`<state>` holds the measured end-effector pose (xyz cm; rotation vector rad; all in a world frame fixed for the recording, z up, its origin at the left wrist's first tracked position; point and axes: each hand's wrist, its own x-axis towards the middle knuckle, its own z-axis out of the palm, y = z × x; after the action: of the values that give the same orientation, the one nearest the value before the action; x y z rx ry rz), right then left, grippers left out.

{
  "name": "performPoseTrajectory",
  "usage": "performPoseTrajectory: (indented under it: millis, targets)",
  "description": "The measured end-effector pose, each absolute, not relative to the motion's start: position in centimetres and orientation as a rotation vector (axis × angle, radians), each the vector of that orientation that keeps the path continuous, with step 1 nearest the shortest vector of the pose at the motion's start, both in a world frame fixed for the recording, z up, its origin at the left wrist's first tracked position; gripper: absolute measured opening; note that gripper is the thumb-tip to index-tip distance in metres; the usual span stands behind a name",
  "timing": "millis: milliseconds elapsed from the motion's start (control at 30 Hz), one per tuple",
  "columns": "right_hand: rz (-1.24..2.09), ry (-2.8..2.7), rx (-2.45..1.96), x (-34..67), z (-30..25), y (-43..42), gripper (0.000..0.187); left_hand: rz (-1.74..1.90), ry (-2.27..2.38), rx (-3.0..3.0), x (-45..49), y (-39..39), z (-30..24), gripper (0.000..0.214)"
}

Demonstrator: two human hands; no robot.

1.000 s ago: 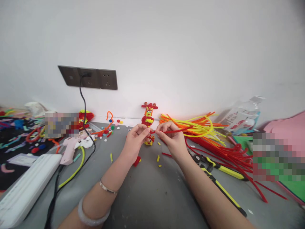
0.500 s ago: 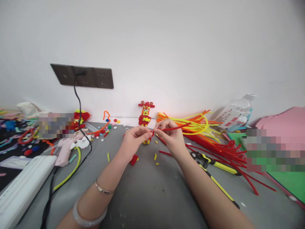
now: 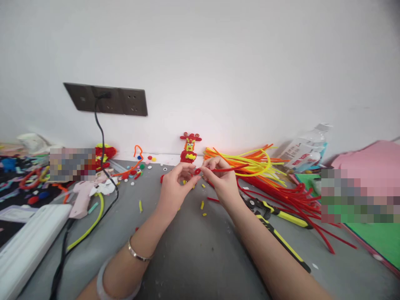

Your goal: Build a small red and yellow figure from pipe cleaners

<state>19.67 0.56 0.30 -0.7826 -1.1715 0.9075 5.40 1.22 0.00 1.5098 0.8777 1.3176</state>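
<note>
Both my hands meet above the grey table. My right hand pinches a red pipe cleaner whose near end is curled into a small loop. My left hand is partly closed, its fingertips at that curled end. Behind the hands, against the wall, stands a small red and yellow pipe-cleaner figure. Short yellow and red cut pieces lie on the table under the hands.
A heap of red, orange and yellow pipe cleaners lies at right, with yellow-handled pliers and a plastic bottle. At left are a pink glue gun, its black cable to the wall socket, small pompoms and a white box.
The red pipe cleaner's near end has been curled into a small loop between my fingertips. Both hands have shifted slightly; the view has drifted a little to the right.
</note>
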Motion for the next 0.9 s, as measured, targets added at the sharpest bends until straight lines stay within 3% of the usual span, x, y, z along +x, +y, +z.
performPoseTrajectory:
  millis: [300, 900]
  targets:
    - [0.942, -1.207, -0.754, 19.56, -0.03, 0.62, 0.032, 1.395, 0.987, 1.596, 5.24, 1.24, -0.12, 0.006]
    - [0.936, -1.229, -0.769, 19.74, 0.23, 0.54, 0.030, 1.343, 1.031, 1.642, 5.15, 1.09, 0.08, 0.012]
